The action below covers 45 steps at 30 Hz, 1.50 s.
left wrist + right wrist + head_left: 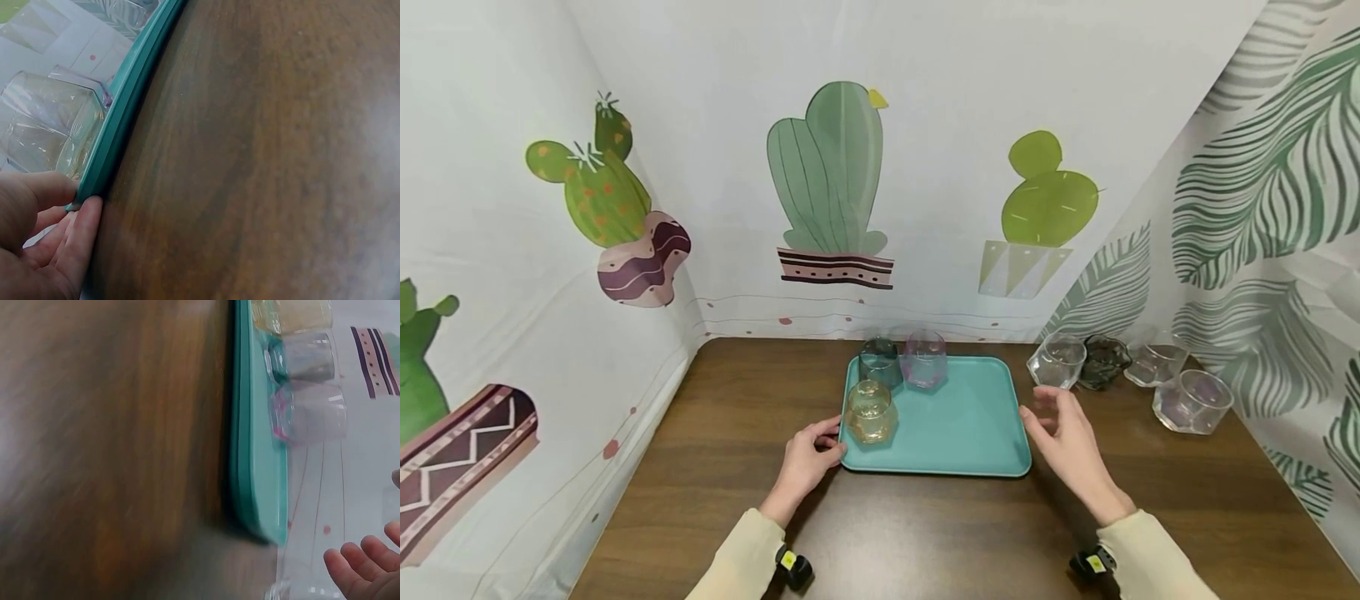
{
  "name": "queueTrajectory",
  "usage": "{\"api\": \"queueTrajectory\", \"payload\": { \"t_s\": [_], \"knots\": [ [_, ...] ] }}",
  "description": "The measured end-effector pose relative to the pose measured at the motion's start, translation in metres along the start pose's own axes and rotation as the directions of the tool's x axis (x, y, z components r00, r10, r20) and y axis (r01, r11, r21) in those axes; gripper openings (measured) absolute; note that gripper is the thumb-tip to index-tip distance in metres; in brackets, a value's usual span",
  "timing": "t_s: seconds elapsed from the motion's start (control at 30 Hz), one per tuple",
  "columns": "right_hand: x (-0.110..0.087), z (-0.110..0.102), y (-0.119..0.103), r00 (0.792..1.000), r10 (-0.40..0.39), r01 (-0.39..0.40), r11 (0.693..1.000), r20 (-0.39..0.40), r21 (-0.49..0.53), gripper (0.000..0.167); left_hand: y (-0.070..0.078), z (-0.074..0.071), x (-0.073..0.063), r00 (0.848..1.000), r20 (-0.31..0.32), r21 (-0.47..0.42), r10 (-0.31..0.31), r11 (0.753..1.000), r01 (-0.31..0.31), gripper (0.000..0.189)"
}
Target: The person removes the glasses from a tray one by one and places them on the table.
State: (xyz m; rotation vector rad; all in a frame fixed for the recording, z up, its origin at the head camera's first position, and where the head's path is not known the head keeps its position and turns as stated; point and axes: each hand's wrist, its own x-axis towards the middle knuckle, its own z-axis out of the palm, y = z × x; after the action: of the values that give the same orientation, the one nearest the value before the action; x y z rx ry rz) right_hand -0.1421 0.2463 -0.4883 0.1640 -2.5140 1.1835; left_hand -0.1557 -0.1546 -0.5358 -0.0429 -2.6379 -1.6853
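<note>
A turquoise rectangular tray (955,437) lies on the table between both hands. On its left part stand a yellow-tinted glass (871,415), a dark blue-grey glass (880,362) and a pink-purple glass (925,362). My left hand (808,458) pinches the tray's left rim near its front corner; in the left wrist view the thumb is on top and the fingers are against the outer side. Beside the tray's right edge, my right hand (1067,442) is held with relaxed, parted fingers and nothing in them. The right wrist view shows its fingertips (340,569) apart from the tray.
Right of the tray, toward the back, several glasses stand together: a clear faceted one (1057,362), a dark grey one (1102,363), another clear one (1156,363) and a wide clear one (1193,403). A cactus-print cloth (940,167) hangs right behind the wooden table (917,533).
</note>
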Motion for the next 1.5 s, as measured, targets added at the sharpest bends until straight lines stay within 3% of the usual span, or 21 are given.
{"api": "queueTrajectory", "payload": {
  "t_s": [0.37, 0.8, 1.33, 1.5],
  "knots": [
    [0.021, 0.028, -0.013, 0.992, -0.010, 0.001, 0.998, 0.127, 0.069, 0.053, -0.002, 0.002, 0.001, 1.000, -0.011, -0.013, 0.022, 1.000, -0.023, 0.044],
    [0.041, 0.055, -0.020, 0.990, -0.014, 0.000, 0.995, 0.138, 0.105, 0.057, -0.001, 0.000, 0.000, 0.999, -0.016, 0.032, 0.039, 0.999, -0.039, 0.044],
    [0.072, 0.084, -0.020, 0.972, 0.024, -0.059, 0.988, 0.233, 0.143, 0.068, -0.003, -0.001, 0.000, 0.999, -0.017, 0.038, 0.045, 0.998, -0.044, 0.044],
    [0.083, 0.092, -0.018, 0.963, 0.047, -0.083, 0.989, 0.264, 0.125, 0.079, -0.001, 0.000, -0.001, 0.999, -0.016, 0.017, 0.042, 0.999, -0.042, 0.044]
  ]
}}
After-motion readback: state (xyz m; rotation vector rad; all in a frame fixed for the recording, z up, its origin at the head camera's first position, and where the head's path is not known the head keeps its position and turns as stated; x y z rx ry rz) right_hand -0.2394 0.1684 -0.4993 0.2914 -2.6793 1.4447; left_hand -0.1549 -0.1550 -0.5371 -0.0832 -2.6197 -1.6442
